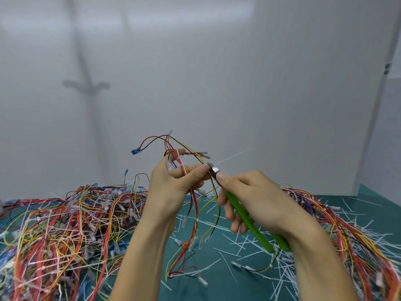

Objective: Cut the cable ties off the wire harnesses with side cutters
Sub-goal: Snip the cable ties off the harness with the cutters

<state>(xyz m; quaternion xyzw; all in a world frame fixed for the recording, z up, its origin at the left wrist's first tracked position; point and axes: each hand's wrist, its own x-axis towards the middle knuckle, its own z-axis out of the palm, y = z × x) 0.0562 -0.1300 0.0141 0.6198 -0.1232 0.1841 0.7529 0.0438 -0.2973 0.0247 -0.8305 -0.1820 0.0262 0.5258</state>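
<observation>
My left hand [173,187] grips a wire harness [195,205] of red, yellow and black wires, held up above the table with its ends hanging down. My right hand [249,198] grips green-handled side cutters [245,216]. The cutters' metal jaws [213,169] sit at the harness beside my left thumb tip. A thin white cable tie tail [234,156] sticks out to the upper right from the jaws. A blue connector [136,151] dangles at the harness's top left.
A big tangled pile of harnesses [65,231] covers the left of the green mat [195,285]. Another heap of harnesses [351,231] lies at the right. Several cut white ties [245,242] are scattered over the mat. A white wall stands behind.
</observation>
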